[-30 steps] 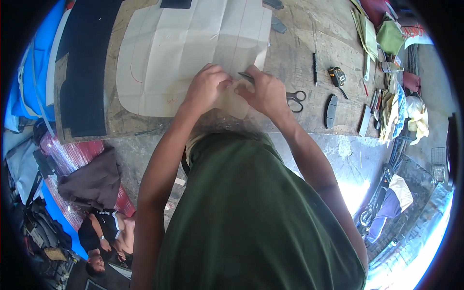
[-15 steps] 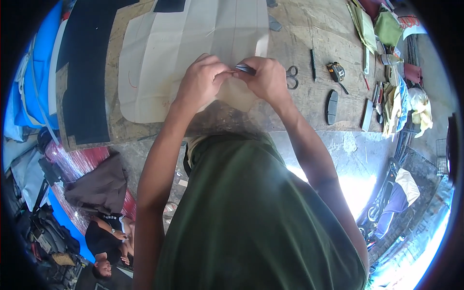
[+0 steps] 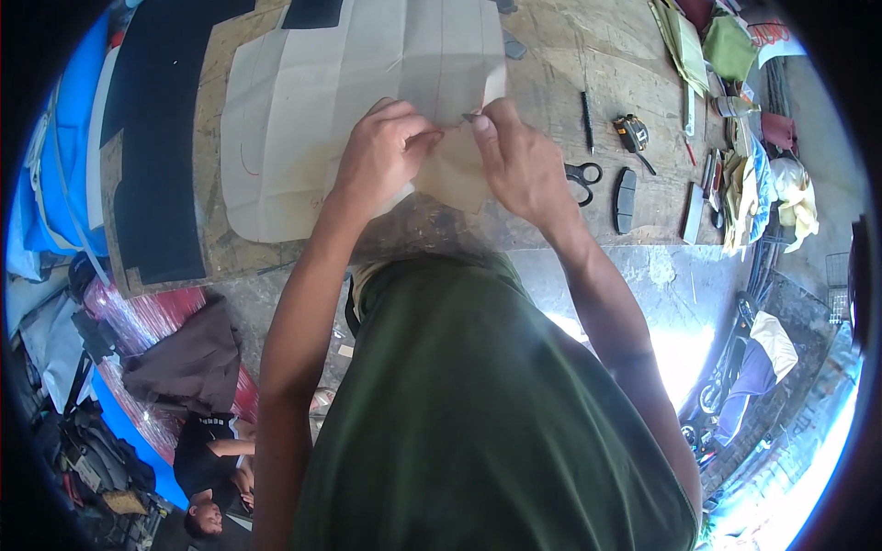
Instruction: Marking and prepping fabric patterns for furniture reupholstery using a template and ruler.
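Scissors (image 3: 585, 181) rest in my closed right hand (image 3: 525, 165). Their dark ring handles stick out past the heel of that hand, and a pointed blade tip shows at the thumb; the palm covers the rest. My left hand (image 3: 388, 151) is pinched, thumb against fingers, at the edge of a large pale creased sheet (image 3: 312, 101) marked with thin red lines. Between the hands lies a beige part (image 3: 450, 184) of the sheet, near the table's front edge. What exactly sits in the left fingertips is too small to make out clearly.
On the wooden table (image 3: 551, 83), a black pen (image 3: 587, 121), tape measure (image 3: 632, 133) and dark curved pad (image 3: 625, 200) lie right. Folded cloths (image 3: 732, 50) and hand tools (image 3: 709, 179) line the right edge. Black material (image 3: 161, 138) covers the left. A person (image 3: 207, 468) sits at lower left.
My right hand has turned and drawn away to the right from my left, its scissors handles swinging right and down. The left hand stays nearly in place.
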Tool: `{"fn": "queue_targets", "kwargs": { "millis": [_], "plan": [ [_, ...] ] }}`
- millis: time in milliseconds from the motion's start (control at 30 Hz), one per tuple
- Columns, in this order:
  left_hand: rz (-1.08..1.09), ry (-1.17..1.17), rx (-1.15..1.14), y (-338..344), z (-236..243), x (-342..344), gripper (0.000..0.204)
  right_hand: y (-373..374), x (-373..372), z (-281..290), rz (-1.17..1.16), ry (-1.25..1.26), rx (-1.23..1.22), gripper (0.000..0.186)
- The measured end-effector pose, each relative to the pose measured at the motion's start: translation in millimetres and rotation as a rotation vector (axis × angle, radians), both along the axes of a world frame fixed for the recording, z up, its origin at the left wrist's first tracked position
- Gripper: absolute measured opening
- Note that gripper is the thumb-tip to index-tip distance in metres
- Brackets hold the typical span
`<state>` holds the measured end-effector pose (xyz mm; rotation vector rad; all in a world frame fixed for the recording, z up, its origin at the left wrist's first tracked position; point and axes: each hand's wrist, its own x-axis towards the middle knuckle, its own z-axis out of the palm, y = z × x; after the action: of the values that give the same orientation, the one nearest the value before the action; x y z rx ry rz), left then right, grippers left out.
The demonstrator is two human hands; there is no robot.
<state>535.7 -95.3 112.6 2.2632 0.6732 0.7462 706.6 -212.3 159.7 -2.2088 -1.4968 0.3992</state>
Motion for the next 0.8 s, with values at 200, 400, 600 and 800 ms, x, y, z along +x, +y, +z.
{"fn": "queue_targets", "kwargs": {
  "millis": [200, 400, 600, 800],
  "plan": [
    [-0.018, -0.014, 0.014, -4, 4, 9, 0.011, -2, 2, 5, 0.111, -0.199, -0.054, 0.023],
    [-0.039, 0.003, 0.045, -4, 9, 12, 0.012, 2, 6, 1, 0.137, -0.261, -0.086, 0.023],
    [-0.081, 0.025, 0.081, -2, 7, 16, 0.014, 5, 6, 4, 0.154, -0.315, -0.140, 0.024],
    [-0.101, 0.052, 0.166, -2, 7, 21, 0.013, 5, 6, 6, 0.141, -0.326, -0.199, 0.023]
  ]
}}
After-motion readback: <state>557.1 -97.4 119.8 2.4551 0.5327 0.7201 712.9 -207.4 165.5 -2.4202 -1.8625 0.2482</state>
